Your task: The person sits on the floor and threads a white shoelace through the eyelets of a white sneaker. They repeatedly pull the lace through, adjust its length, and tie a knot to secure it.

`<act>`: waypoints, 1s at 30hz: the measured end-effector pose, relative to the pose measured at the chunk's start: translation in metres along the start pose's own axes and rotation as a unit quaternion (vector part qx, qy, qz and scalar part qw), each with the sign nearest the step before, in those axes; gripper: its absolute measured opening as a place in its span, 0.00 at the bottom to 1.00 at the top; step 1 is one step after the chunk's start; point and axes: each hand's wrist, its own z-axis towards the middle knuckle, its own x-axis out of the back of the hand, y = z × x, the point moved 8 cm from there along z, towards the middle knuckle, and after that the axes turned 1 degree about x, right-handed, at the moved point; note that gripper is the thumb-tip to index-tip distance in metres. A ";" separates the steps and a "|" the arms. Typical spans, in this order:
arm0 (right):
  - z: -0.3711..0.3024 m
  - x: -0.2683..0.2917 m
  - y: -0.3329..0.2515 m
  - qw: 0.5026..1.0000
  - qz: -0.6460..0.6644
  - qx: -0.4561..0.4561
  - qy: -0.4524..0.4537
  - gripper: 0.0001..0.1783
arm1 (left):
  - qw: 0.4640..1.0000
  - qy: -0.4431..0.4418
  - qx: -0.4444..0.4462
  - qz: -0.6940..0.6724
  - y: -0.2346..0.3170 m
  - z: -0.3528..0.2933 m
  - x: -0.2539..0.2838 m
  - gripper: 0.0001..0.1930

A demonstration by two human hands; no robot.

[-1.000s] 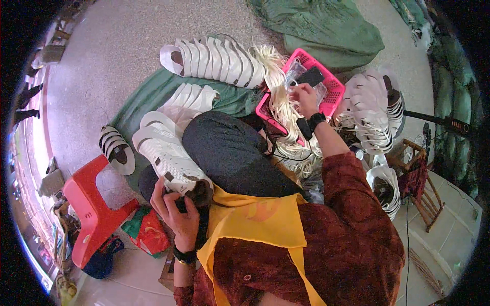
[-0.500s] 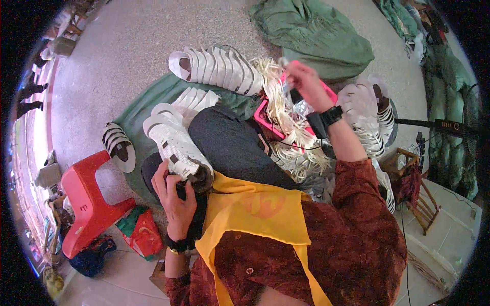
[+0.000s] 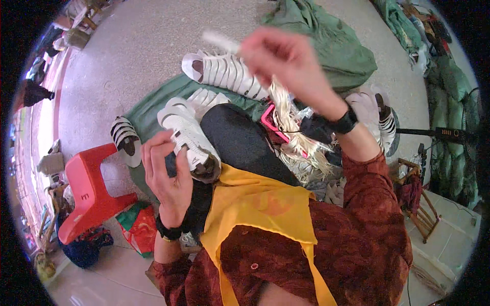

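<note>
Across my left thigh lies a white knit shoe upper [image 3: 188, 136] with dark patches and a dark collar opening toward me. My left hand [image 3: 168, 178] is beside it, fingers apart and bent, the tips close to its left edge; whether they touch it I cannot tell. My right hand [image 3: 288, 64], smeared by motion, is raised over the far pile. A pale, narrow strip [image 3: 220, 42], perhaps a bundled shoelace, sticks out leftward from its fingers. Below that hand, cream-coloured laces [image 3: 286, 115] hang over a pink plastic basket [image 3: 275, 125].
Rows of nested white shoe uppers [image 3: 224, 74] lie on a green cloth [image 3: 148, 112] ahead, with more uppers [image 3: 365, 109] at the right. A single striped upper [image 3: 125, 140] lies left, near a red stool [image 3: 89, 194]. A dark pole [image 3: 418, 131] juts in from the right.
My right hand has risen up and left from the pink basket with the pale strip in its fingers. My left hand has come off the upper's collar end, and its fingers have spread.
</note>
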 end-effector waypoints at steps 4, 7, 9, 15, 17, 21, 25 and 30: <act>-0.030 -0.081 0.012 0.991 -0.051 0.006 -0.123 0.07 | 0.986 0.020 0.018 -0.167 0.011 0.014 -0.004 0.12; -0.047 -0.106 -0.006 0.975 -0.117 0.051 -0.184 0.04 | 0.951 -0.087 0.070 -0.287 0.016 0.011 -0.029 0.08; -0.052 -0.105 -0.010 0.975 -0.128 0.044 -0.178 0.03 | 0.902 -0.177 0.179 -0.352 0.009 -0.004 -0.046 0.07; -0.064 -0.090 0.001 0.972 -0.162 -0.016 -0.172 0.03 | 0.915 -0.185 0.095 -0.345 0.000 -0.023 -0.047 0.11; -0.064 -0.079 0.010 0.976 -0.165 -0.009 -0.140 0.03 | 0.925 -0.166 0.090 -0.329 -0.001 -0.023 -0.043 0.09; -0.066 -0.041 0.042 0.977 -0.184 -0.081 -0.072 0.02 | 0.921 -0.154 0.079 -0.348 -0.007 -0.023 -0.043 0.09; -0.074 0.010 0.096 0.976 -0.173 -0.133 -0.010 0.04 | 0.880 -0.146 0.154 -0.425 -0.017 -0.027 -0.030 0.12; -0.075 0.051 0.125 0.980 -0.164 -0.108 0.041 0.05 | 0.834 -0.137 0.208 -0.493 -0.025 -0.032 -0.020 0.15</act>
